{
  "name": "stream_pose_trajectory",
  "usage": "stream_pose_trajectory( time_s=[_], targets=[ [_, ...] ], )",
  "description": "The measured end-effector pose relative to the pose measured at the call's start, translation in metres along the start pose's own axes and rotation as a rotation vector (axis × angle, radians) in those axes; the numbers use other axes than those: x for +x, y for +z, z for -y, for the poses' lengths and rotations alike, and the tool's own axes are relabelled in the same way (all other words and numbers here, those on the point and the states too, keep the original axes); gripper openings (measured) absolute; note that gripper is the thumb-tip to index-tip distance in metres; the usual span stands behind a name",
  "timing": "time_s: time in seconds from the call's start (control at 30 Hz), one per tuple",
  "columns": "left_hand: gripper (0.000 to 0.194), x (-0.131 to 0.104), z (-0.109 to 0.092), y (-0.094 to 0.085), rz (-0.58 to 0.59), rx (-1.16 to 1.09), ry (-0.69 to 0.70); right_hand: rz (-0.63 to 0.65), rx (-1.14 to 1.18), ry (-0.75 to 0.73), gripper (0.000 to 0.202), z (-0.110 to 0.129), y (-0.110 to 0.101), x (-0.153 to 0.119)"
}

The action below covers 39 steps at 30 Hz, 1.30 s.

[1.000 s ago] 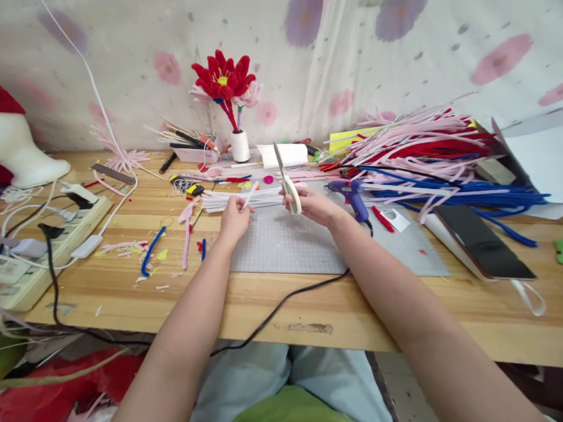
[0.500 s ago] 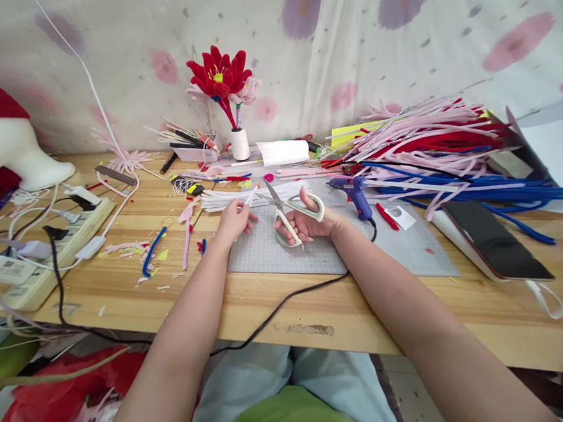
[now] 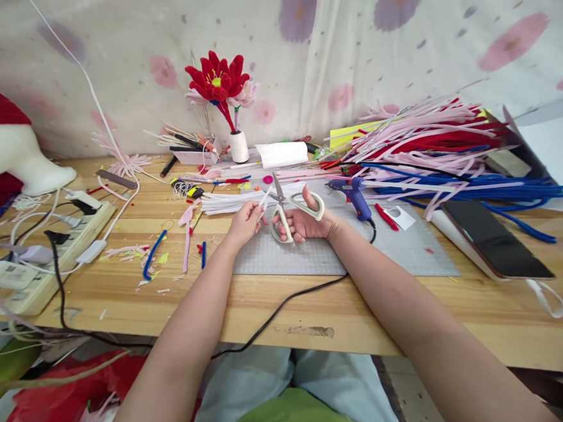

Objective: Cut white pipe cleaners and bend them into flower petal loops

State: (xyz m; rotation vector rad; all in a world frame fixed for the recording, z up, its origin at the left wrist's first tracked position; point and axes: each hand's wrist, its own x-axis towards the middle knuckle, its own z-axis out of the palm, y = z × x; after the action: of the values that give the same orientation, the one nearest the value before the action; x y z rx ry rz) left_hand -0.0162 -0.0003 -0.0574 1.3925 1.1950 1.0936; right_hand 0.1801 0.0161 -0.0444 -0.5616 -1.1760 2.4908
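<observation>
From where I stand, a short curved blue fuzzy stem [image 3: 151,256] lies on the pale wooden table [image 3: 197,308], left of the grey gridded cutting mat [image 3: 282,262]. Nearer, a bundle of thin white stems [image 3: 224,202] runs across the mat's far left corner. Above that corner the left hand [image 3: 245,221] pinches a slim white strip [image 3: 264,200], its long axis pointing up and away from the person, leaning slightly right. Just right of it, over the mat, the cream-handled metal scissors [image 3: 282,202] gape, blades towards the strip; whether they touch, I can't tell. The right hand [image 3: 315,225] holds them, thumb and fingers spreading the loops. A purple glue gun [image 3: 357,197] lies at the mat's far side.
</observation>
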Motion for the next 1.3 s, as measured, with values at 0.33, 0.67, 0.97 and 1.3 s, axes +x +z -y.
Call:
stream_pose_trajectory(
  time_s=[0.33,0.67,0.97,1.3],
  targets=[
    [0.018,-0.008,-0.008,0.006,0.169,-0.080,-0.014,-0.028,-0.005,-0.027,0.061,0.003,0.004,-0.004],
    [0.017,-0.007,-0.012,0.008,0.144,-0.115,-0.058,-0.067,0.038,-0.116,0.066,0.007,0.001,-0.007],
    [0.016,-0.004,-0.011,0.008,0.096,-0.118,-0.105,-0.051,0.067,-0.159,0.071,0.002,0.000,-0.001],
    [0.016,-0.002,-0.007,0.007,0.100,-0.084,-0.103,0.016,0.067,-0.148,0.044,0.001,-0.010,0.002]
  ],
)
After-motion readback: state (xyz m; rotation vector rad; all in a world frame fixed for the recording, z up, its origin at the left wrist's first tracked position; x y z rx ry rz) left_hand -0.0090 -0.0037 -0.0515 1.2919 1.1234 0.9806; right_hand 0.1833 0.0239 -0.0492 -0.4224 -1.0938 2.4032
